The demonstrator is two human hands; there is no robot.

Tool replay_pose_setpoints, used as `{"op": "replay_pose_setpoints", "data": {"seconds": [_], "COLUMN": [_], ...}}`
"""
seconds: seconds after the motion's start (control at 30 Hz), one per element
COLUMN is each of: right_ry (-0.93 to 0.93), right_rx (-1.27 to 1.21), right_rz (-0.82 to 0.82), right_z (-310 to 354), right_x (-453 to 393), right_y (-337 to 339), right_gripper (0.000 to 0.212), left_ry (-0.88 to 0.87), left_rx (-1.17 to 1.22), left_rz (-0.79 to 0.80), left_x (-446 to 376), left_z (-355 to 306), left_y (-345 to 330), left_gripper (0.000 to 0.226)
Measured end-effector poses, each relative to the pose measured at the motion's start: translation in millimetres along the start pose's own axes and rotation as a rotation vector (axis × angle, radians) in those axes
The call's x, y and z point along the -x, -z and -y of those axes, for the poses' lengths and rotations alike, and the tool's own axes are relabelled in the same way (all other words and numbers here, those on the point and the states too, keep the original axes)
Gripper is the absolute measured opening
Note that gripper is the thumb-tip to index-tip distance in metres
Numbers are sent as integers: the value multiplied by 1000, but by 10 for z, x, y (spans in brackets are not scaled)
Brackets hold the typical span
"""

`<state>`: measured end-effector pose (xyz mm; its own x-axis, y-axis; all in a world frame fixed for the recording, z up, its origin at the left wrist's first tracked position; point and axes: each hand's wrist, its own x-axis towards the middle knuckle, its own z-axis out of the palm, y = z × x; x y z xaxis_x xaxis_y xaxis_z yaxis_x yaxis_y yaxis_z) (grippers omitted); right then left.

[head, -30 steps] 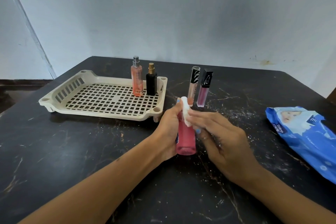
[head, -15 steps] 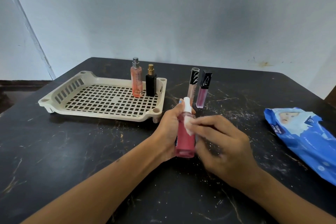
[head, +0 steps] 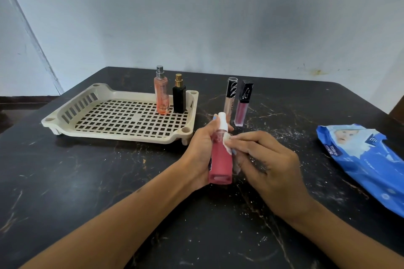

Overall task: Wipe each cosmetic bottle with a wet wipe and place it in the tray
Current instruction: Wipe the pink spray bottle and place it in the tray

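1. Pink and capped in white, the spray bottle (head: 220, 157) stood tilted above the black marble table (head: 109, 192) near the middle of the head view, your left hand (head: 202, 155) curled round its left side from 9 o'clock.
2. Your right hand (head: 265, 164) came in from 3 o'clock, its fingers pinched together on a small white wet wipe (head: 227, 140) pressed against the bottle's shoulder.
3. At 10 o'clock from the bottle sat the beige slotted tray (head: 72, 116), with an orange spray bottle (head: 161, 96) and a black perfume bottle (head: 179, 99) upright in its far right corner.
4. At 12 o'clock, just past your hands, a beige lip gloss tube (head: 229, 98) and a mauve lip gloss tube (head: 242, 105) stood side by side on the table.
5. At 3 o'clock, well apart, lay the blue wipes pack (head: 369, 164).
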<state>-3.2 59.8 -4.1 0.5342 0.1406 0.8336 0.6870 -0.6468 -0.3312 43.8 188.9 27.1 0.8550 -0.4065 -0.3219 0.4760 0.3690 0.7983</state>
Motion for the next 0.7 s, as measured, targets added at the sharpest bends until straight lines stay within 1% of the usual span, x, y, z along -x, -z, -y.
{"op": "replay_pose_setpoints", "data": {"seconds": [0.07,0.17,0.23,0.33,0.4,0.47,0.6,0.7], "right_ry": [51,214,260,187,119,63,-77,-131], "right_rx": [1,18,45,78,95,103,88,48], "right_rz": [18,78,90,10,-58,-106,-149,-168], "right_z": [30,124,140,90,48,13,-51,-76], "right_x": [3,24,24,8,-6,-17,-50,-61], "right_y": [3,9,-3,-31,-32,-23,6,29], "right_gripper": [16,10,10,13,16,18,26,26], "left_ry": [-2,-47,-66,-68,-100,-139,-238,-230], "left_rx": [24,8,-23,-72,-85,-126,-391,-480], "left_rz": [-9,-35,-4,144,193,181,114,120], "left_x": [6,-27,-32,-9,-9,-16,-7,-19], "left_z": [4,17,15,16,37,68,103,109], "left_y": [-13,8,22,-7,-37,-51,-37,-34], "left_gripper": [40,39,39,42,45,47,44,44]}}
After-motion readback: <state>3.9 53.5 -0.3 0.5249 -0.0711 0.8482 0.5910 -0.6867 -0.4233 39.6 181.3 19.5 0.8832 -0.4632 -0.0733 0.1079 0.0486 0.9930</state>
